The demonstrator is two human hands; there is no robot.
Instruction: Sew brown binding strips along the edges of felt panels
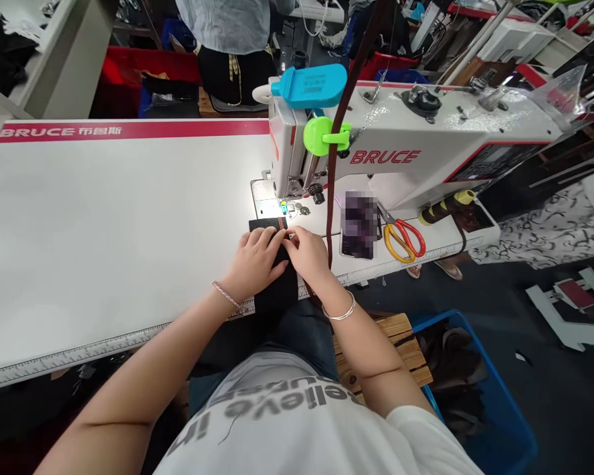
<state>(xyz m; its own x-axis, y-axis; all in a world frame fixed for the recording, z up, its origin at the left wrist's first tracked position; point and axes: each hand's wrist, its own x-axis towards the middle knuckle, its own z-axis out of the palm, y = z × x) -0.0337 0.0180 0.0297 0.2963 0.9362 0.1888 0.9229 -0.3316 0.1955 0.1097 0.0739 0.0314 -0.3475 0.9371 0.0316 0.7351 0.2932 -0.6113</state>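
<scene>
A piece of black fabric [276, 290] lies on the sewing table's front edge and reaches down to my lap. At its far end a short brown strip [281, 223] shows just beyond my fingertips. My left hand [258, 260] rests on the fabric with fingers stretched forward and the thumb apart. Thumb and forefinger of my right hand [307, 254] are pinched together at the strip's near end, which they partly hide. Just ahead is the needle area of the white sewing machine [386, 148]. A long brown band [331, 178] hangs down in front of the machine and passes by my right wrist.
Right of my hands lie a phone [359, 227], scissors [403, 239] with orange and yellow handles, and a dark thread cone [445, 208]. The white tabletop [119, 231] spreads leftward. A blue bin [512, 409] stands low at right. Another person [228, 33] is across the table.
</scene>
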